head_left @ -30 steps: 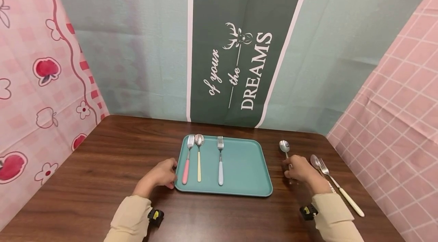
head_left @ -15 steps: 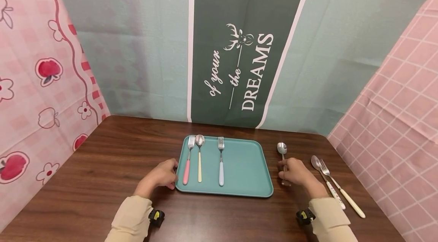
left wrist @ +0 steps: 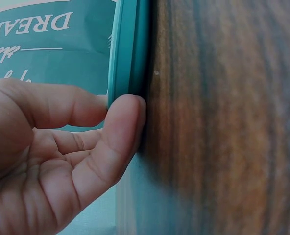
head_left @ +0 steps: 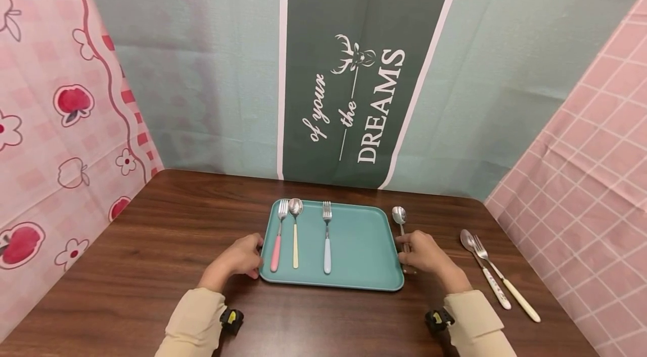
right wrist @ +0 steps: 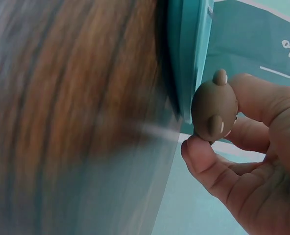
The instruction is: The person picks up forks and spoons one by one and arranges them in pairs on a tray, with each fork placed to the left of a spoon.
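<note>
My left hand (head_left: 242, 256) is at the left rim of a teal tray (head_left: 364, 275); in the left wrist view, thumb and index finger pinch that rim (left wrist: 128, 49). On the tray lie a pink-handled fork (head_left: 276, 250), a yellow-handled spoon (head_left: 295, 239) and a light-blue-handled fork (head_left: 327, 250). With my right hand (head_left: 427, 256) I hold a spoon (head_left: 399, 214) close beside the tray's right rim, bowl pointing away from me. Its handle ends in a brown bear head (right wrist: 214, 107), seen between thumb and fingers in the right wrist view. Most of the handle is hidden by the hand.
Right of my right hand, a spoon with a patterned white handle (head_left: 497, 289) and a cream-handled fork (head_left: 520, 301) lie side by side on the wooden table (head_left: 313, 323). Printed cloths (head_left: 227, 93) hang behind and at both sides.
My right hand has moved left with the bear-handled spoon, from out on the table up to the tray's right rim. The left hand stays at the tray's left rim.
</note>
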`<state>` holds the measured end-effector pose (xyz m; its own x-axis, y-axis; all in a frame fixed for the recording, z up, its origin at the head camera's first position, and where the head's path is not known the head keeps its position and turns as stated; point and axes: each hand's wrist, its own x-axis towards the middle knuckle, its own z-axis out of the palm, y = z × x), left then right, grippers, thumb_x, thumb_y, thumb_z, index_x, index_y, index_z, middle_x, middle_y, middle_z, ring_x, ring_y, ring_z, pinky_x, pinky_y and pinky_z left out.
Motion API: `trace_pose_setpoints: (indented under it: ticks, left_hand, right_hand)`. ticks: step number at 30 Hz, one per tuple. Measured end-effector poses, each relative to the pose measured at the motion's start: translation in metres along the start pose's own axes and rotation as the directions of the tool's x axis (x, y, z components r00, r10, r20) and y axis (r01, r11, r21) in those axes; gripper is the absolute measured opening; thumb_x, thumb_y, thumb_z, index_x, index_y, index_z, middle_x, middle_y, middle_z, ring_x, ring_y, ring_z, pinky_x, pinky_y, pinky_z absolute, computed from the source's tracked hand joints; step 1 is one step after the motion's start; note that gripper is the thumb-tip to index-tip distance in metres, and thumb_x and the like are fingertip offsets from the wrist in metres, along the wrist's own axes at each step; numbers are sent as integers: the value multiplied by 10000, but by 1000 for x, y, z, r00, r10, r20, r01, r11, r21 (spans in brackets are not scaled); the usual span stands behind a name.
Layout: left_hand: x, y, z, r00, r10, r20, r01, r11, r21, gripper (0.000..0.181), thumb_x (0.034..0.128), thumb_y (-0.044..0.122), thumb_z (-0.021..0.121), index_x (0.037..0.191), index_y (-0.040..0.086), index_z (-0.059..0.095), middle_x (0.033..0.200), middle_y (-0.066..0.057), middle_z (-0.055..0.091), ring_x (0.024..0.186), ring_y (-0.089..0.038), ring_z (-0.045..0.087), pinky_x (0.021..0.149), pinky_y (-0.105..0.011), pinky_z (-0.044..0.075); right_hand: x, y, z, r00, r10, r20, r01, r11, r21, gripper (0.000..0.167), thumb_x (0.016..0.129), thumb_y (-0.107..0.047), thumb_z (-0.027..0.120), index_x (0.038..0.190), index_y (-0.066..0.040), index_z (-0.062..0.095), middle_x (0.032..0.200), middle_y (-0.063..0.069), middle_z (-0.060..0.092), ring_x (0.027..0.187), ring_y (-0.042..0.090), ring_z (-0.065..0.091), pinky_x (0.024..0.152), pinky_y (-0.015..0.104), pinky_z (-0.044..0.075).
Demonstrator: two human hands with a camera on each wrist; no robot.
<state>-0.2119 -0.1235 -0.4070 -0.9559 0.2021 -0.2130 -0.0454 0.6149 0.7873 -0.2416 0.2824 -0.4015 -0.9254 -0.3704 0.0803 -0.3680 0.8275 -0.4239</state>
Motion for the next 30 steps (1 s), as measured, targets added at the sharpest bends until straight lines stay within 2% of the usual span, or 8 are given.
trace_pose_setpoints:
  ticks: [4,8,14,25,30]
  left_hand:
    - [0,0,0,1000,5,-3,-5,1000,3,320,742,-126,528,1060,-112,489,684,-125,542,509,-201,565,492,-318,537]
    - [-1,0,0,1000,5,-3,-5,1000,-2,320,738,-131,525,1056,-111,489,678,-125,545,507,-201,567,490,-320,537]
    - [0,-1,1,1000,-2,0,2,1000,-10,325,736,-132,528,1058,-112,489,692,-130,550,516,-201,573,489,-317,539]
    - [1,-1,1,1000,0,-2,0,1000,-8,319,737,-131,532,1053,-108,489,695,-131,552,513,-200,572,486,-315,538]
    - [0,0,0,1000,4,-2,-4,1000,-3,311,740,-131,528,1047,-104,490,688,-129,542,514,-205,569,491,-322,537]
  right_hand:
    - [4,-4,4,999,-32,-6,32,999,2,370,712,3,614,1054,144,619,474,-86,440,445,38,344,527,228,425]
    - [7,-9,6,999,-51,-4,51,999,8,376,714,-1,619,1056,155,612,471,-88,433,430,34,393,518,225,442]
    - [9,-16,10,998,-55,15,55,998,25,390,739,4,627,1096,156,593,515,-63,463,427,42,458,484,214,445]
    - [14,-31,16,998,-50,48,46,995,91,391,760,26,609,1125,162,570,441,-88,440,371,48,448,363,210,362]
    - [16,-36,23,993,-110,50,104,988,118,380,772,33,593,1123,176,560,436,-96,445,368,44,454,371,205,386]
